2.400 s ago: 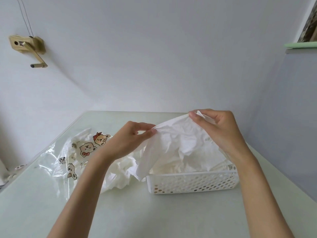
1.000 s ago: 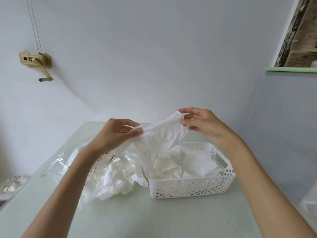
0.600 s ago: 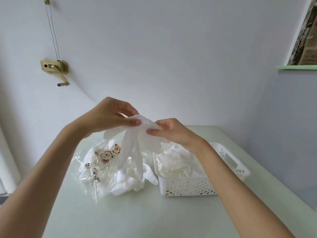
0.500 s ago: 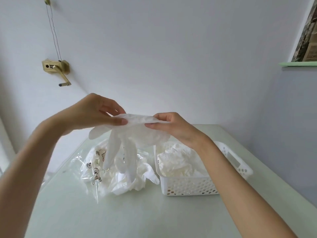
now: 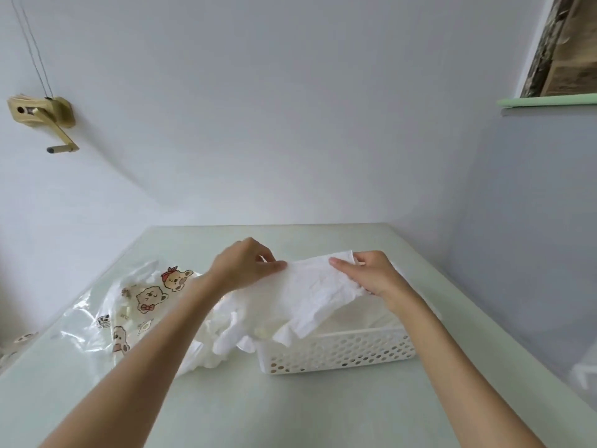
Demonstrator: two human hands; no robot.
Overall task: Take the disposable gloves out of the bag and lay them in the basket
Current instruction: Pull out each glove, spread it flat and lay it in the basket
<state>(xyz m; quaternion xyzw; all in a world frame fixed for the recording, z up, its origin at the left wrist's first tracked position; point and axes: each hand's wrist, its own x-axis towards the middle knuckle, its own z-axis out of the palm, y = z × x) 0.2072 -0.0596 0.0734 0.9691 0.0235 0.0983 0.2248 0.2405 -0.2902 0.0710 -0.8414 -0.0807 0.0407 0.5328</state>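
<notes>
A white disposable glove [image 5: 310, 292] is stretched between both hands above the left part of the white perforated basket [image 5: 339, 354]. My left hand [image 5: 242, 270] pinches its left edge and my right hand [image 5: 371, 274] pinches its right edge. The glove's fingers hang down over the basket's near left rim. Other white gloves lie in the basket, mostly hidden behind the held one. A clear bag [image 5: 129, 305] printed with cartoon bears lies to the left, with a heap of loose gloves [image 5: 223, 341] spilling from it toward the basket.
The pale green table [image 5: 290, 409] meets the wall at the back and right. A brass crank handle [image 5: 42, 118] is fixed to the wall at upper left. A green ledge [image 5: 546, 100] juts out at upper right.
Both hands have carried the glove down and to the right, from in front of the bag to over the basket. The glove's fingers now drape on the basket's rim.
</notes>
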